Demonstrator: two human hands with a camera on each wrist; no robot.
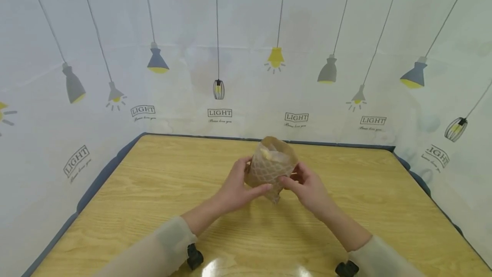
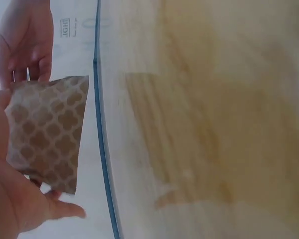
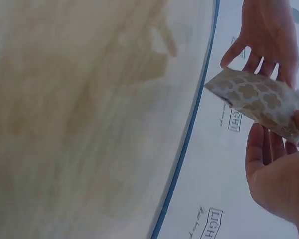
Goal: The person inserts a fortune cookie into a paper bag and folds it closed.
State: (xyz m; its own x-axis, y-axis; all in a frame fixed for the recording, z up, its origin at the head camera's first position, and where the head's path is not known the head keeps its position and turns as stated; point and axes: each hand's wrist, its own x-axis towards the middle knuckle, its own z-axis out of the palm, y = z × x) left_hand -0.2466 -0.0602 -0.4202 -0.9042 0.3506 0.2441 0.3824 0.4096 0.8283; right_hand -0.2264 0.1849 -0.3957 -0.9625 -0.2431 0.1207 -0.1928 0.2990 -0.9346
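A brown paper bag (image 1: 270, 172) with a pale lattice pattern is held up over the table, its mouth open and tilted toward me. Something pale yellow (image 1: 267, 154) shows inside, too unclear to name. My left hand (image 1: 238, 187) holds the bag's left side, fingers behind it and thumb across the lower front. On the other side, my right hand (image 1: 309, 187) grips the edge between thumb and fingers. In the left wrist view the patterned face of the bag (image 2: 47, 124) lies between both hands. The right wrist view shows the bag (image 3: 259, 97) edge-on and slanted.
A wood-grain table (image 1: 153, 191) spreads beneath both hands, its surface glossy with reflections. Around its back and sides hangs a pale cloth (image 1: 246, 20) printed with lamps and lettering. Dark blue edging (image 1: 96, 183) runs along the table's border. Black wrist mounts (image 1: 194, 256) sit at the sleeves.
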